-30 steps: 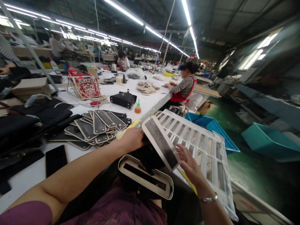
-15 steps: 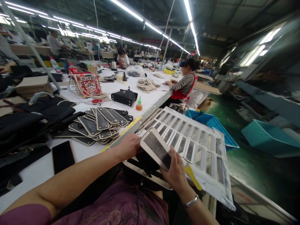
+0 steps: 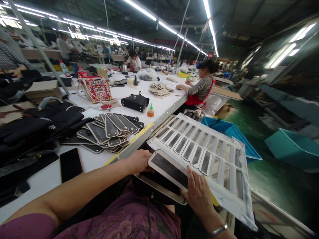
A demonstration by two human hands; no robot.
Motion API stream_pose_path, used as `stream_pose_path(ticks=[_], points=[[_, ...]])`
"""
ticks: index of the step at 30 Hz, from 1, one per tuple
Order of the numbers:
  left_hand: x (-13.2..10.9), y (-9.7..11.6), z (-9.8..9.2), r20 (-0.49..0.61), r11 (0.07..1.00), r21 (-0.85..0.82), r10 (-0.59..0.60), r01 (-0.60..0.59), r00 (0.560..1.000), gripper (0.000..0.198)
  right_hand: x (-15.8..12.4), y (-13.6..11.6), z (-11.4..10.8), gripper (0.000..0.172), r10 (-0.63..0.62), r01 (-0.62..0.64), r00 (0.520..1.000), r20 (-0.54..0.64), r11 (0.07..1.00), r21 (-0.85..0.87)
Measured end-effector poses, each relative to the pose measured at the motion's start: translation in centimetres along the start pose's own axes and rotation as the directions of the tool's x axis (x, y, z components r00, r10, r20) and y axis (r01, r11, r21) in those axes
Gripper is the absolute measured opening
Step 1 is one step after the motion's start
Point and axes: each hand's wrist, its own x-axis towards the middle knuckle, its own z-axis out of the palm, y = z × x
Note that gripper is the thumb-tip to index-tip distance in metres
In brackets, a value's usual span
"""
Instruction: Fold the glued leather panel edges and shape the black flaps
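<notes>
My left hand (image 3: 138, 161) and my right hand (image 3: 198, 194) together hold a flat oblong panel (image 3: 168, 168) with a pale rim and a dark grey centre, just off the table's near edge. The left hand grips its near-left end, fingers curled under. The right hand presses on its right end, thumb on top. Beneath the panel lies a dark bag part with a pale-rimmed piece (image 3: 159, 189) on my lap. A white slotted template board (image 3: 224, 156) with several similar panels in its openings stretches to the right.
A fanned pile of like panels (image 3: 109, 132) lies on the white table (image 3: 159, 106), with black bag pieces (image 3: 37, 126), a phone (image 3: 70, 164), a small black bag (image 3: 135, 101), an orange glue bottle (image 3: 150, 111) and an embroidered bag (image 3: 96, 89). A seated person in a red apron (image 3: 199, 91) works farther along. Blue bins (image 3: 229, 132) stand on the green floor.
The panel has come down from a steep tilt to nearly flat over my lap. My right hand shifted from its edge to pressing on its right end. The left hand stayed put.
</notes>
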Motion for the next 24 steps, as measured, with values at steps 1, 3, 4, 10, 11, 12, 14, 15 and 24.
stream_pose_path(ticks=[1,3,4,10,11,12,14,15,24], points=[[-0.5,-0.2,0.0,-0.016,0.998,-0.02,-0.062,0.061,0.998,0.039,-0.3,0.2,-0.2,0.087,-0.02,0.02,1.0,0.009,1.0,-0.018],[-1.7,-0.7,0.0,-0.065,0.965,-0.093,-0.25,0.244,0.966,0.055,-0.4,0.3,-0.3,0.083,-0.062,0.062,0.998,0.008,0.997,-0.036],[-2.5,-0.9,0.0,-0.082,0.928,-0.15,-0.356,0.342,0.931,0.059,-0.3,0.2,-0.3,0.081,-0.085,0.085,0.996,0.01,0.995,-0.044],[-6.9,-0.4,2.4,0.11,0.6,-0.442,-0.702,0.667,0.704,0.057,1.7,-2.9,0.5,0.069,-0.239,0.253,0.962,0.129,0.962,-0.099],[-7.2,-0.2,2.9,0.127,0.571,-0.461,-0.715,0.68,0.687,0.055,1.8,-3.3,0.6,0.068,-0.268,0.283,0.953,0.145,0.954,-0.101],[-7.4,0.1,3.3,0.14,0.552,-0.476,-0.721,0.685,0.678,0.052,1.9,-3.5,0.7,0.068,-0.293,0.311,0.943,0.16,0.945,-0.104],[-7.5,0.5,3.7,0.163,0.533,-0.499,-0.717,0.684,0.677,0.047,1.7,-3.5,0.8,0.069,-0.335,0.36,0.923,0.188,0.926,-0.116],[-7.4,0.7,3.8,0.17,0.528,-0.508,-0.713,0.681,0.68,0.045,1.5,-3.4,0.7,0.07,-0.353,0.381,0.914,0.199,0.916,-0.124],[-6.6,0.3,2.9,0.163,0.651,-0.388,-0.649,0.653,0.744,0.041,3.1,-3.5,-0.7,0.077,-0.361,0.389,0.803,0.474,0.92,0.041]])
